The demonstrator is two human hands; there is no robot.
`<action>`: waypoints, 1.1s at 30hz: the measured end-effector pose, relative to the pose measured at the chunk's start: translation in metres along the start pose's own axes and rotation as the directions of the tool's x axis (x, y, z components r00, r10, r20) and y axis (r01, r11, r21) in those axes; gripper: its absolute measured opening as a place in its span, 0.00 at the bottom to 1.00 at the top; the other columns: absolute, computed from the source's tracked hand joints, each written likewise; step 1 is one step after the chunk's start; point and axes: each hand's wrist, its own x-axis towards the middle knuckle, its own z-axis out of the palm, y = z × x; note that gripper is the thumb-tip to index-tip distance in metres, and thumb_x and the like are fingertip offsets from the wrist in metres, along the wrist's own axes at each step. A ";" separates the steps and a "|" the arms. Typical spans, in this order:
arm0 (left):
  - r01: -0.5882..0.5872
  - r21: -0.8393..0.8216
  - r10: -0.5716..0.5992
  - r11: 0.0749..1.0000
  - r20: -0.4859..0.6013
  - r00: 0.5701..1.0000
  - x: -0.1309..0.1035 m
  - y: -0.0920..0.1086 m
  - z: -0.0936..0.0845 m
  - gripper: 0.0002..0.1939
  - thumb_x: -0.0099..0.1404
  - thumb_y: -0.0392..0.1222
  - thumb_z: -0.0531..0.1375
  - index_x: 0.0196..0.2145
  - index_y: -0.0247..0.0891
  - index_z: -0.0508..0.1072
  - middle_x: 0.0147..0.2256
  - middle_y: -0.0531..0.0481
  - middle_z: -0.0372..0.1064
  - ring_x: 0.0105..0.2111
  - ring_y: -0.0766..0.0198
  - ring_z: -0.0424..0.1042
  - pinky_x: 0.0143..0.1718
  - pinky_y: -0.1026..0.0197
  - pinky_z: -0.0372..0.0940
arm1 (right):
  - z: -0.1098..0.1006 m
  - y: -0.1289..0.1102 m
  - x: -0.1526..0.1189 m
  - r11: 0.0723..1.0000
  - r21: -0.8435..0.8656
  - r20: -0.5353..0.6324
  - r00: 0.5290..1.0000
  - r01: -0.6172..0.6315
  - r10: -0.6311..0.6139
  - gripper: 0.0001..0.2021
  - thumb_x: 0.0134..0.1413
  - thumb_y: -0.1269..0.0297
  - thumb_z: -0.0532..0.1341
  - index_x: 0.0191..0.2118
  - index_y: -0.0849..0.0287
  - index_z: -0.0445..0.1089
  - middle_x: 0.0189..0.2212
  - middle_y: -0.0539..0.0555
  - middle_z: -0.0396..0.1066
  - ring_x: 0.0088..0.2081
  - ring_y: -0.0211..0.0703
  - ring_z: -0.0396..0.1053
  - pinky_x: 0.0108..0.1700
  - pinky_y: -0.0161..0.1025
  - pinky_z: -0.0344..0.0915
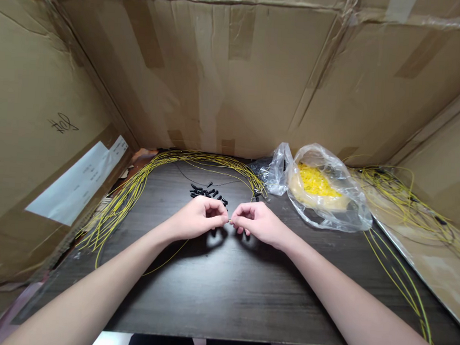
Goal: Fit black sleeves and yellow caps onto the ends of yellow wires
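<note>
Just above the middle of the dark table, my left hand (204, 218) pinches a thin yellow cable (172, 258) between thumb and fingers. The cable's tail runs out below that hand toward the lower left. Opposite it, almost touching, my right hand (258, 223) is also pinched closed. A short yellow bit of cable shows between the two sets of fingertips and reaches into the right one. Whether the right fingers also hold a small part is hidden. Close behind my left hand lies a loose pile of small black sleeve-like pieces (205, 191).
A bundle of yellow cables (147, 169) arcs along the table's back and left. A clear plastic bag (353, 215) of small yellow pieces (318, 181) stands at back right, beside another clear bag (279, 170). More yellow cables (402, 192) lie far right. Cardboard walls (219, 98) enclose the table (221, 303).
</note>
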 end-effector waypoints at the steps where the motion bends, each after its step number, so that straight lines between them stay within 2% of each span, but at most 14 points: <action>1: -0.005 0.001 0.005 1.000 -0.005 1.000 0.000 0.000 0.000 0.09 0.62 0.43 0.61 0.30 0.33 0.74 0.24 0.51 0.70 0.24 0.68 0.67 0.28 0.65 0.61 | 0.000 0.000 0.000 1.000 0.004 -0.006 1.000 0.003 -0.003 0.06 0.50 0.65 0.61 0.31 0.62 0.72 0.25 0.51 0.71 0.25 0.35 0.68 0.22 0.30 0.62; 9: -0.058 0.110 0.066 0.992 -0.062 0.996 -0.003 0.001 0.001 0.12 0.64 0.46 0.61 0.33 0.33 0.77 0.25 0.52 0.70 0.25 0.69 0.64 0.27 0.66 0.59 | 0.001 0.001 0.002 0.999 0.044 -0.051 0.999 0.010 -0.008 0.06 0.50 0.64 0.61 0.30 0.62 0.71 0.24 0.51 0.70 0.24 0.34 0.67 0.25 0.31 0.64; 13: -0.068 0.145 0.076 0.987 -0.051 0.996 -0.003 0.001 0.001 0.11 0.64 0.45 0.61 0.32 0.33 0.76 0.24 0.52 0.69 0.25 0.69 0.63 0.27 0.66 0.58 | 0.000 0.003 0.001 0.999 -0.027 -0.032 0.999 0.035 -0.035 0.05 0.52 0.66 0.61 0.32 0.62 0.71 0.25 0.51 0.70 0.25 0.35 0.67 0.27 0.32 0.64; 15: -0.058 0.140 0.065 0.988 -0.052 0.996 -0.003 0.002 0.002 0.10 0.63 0.44 0.61 0.31 0.33 0.75 0.24 0.52 0.68 0.24 0.69 0.63 0.27 0.66 0.58 | 0.000 0.001 -0.001 0.989 -0.116 -0.039 0.994 0.095 -0.100 0.04 0.52 0.68 0.60 0.32 0.62 0.71 0.25 0.50 0.70 0.26 0.35 0.66 0.28 0.33 0.63; 17: -0.046 0.128 0.054 0.991 -0.060 0.997 -0.003 0.002 0.002 0.09 0.63 0.43 0.60 0.31 0.33 0.75 0.24 0.52 0.68 0.24 0.69 0.63 0.27 0.66 0.58 | 0.001 -0.001 -0.004 0.943 -0.251 -0.057 0.970 0.216 -0.238 0.03 0.52 0.71 0.60 0.32 0.61 0.71 0.27 0.50 0.71 0.28 0.35 0.66 0.31 0.33 0.63; 19: -0.038 0.114 0.046 0.993 -0.065 0.997 -0.003 0.002 0.002 0.09 0.63 0.42 0.60 0.30 0.33 0.74 0.24 0.52 0.68 0.25 0.69 0.62 0.27 0.66 0.58 | 0.001 -0.002 -0.007 0.852 -0.392 -0.049 0.917 0.348 -0.397 0.04 0.51 0.72 0.61 0.34 0.60 0.71 0.31 0.51 0.71 0.32 0.37 0.67 0.35 0.35 0.64; 22: -0.039 0.101 0.045 0.994 -0.058 0.997 -0.003 0.001 0.002 0.09 0.62 0.42 0.60 0.30 0.33 0.74 0.24 0.52 0.68 0.25 0.69 0.62 0.27 0.66 0.58 | 0.001 -0.002 -0.010 0.722 -0.527 -0.007 0.847 0.449 -0.532 0.05 0.53 0.72 0.60 0.36 0.60 0.71 0.32 0.52 0.71 0.36 0.40 0.67 0.39 0.37 0.63; 26: -0.035 0.092 0.039 0.995 -0.044 0.998 -0.003 0.001 0.002 0.09 0.62 0.42 0.61 0.30 0.33 0.75 0.24 0.52 0.68 0.25 0.69 0.62 0.27 0.66 0.58 | 0.000 0.001 -0.010 0.655 -0.590 0.018 0.819 0.472 -0.574 0.03 0.55 0.72 0.60 0.35 0.59 0.69 0.32 0.52 0.70 0.36 0.41 0.66 0.40 0.38 0.62; 33: -0.011 0.032 0.012 0.999 -0.011 1.000 -0.002 0.001 0.003 0.10 0.61 0.43 0.61 0.29 0.33 0.75 0.25 0.52 0.69 0.25 0.69 0.63 0.28 0.66 0.58 | -0.001 0.000 -0.010 0.642 -0.606 0.064 0.833 0.469 -0.549 0.02 0.56 0.71 0.59 0.35 0.58 0.68 0.33 0.53 0.70 0.36 0.42 0.66 0.41 0.39 0.62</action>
